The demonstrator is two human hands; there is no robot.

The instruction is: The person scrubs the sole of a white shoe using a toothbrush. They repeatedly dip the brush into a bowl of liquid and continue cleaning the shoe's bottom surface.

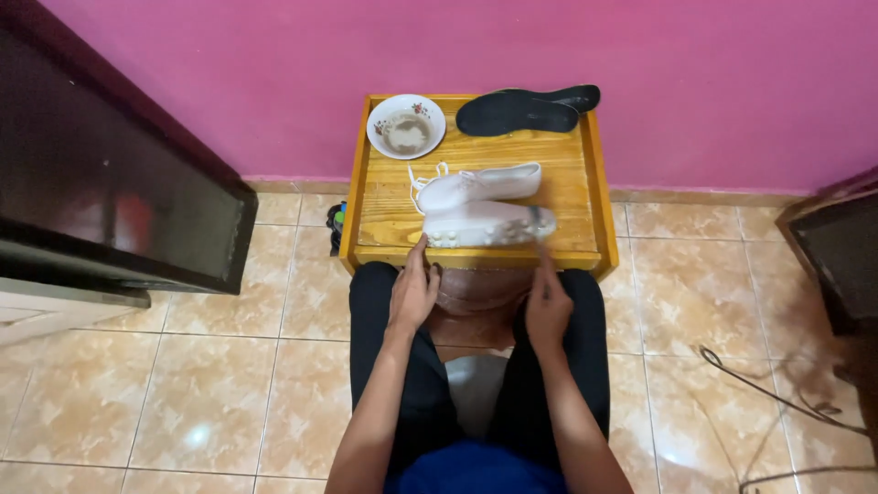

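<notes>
White shoe (485, 222) lies just above left hand (413, 291), fingertips touching it

The person wears black trousers (402, 366) covering both legs and a blue garment (476, 471) at six o'clock; both forearms are bare, without sleeves, watch or rings visible.

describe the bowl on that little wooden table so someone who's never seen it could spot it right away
Against the pink wall stands a small yellow wooden table. The bowl sits at its far left corner, beside two black insoles. It alone is round: white, flower-patterned rim, brownish residue inside.
</notes>
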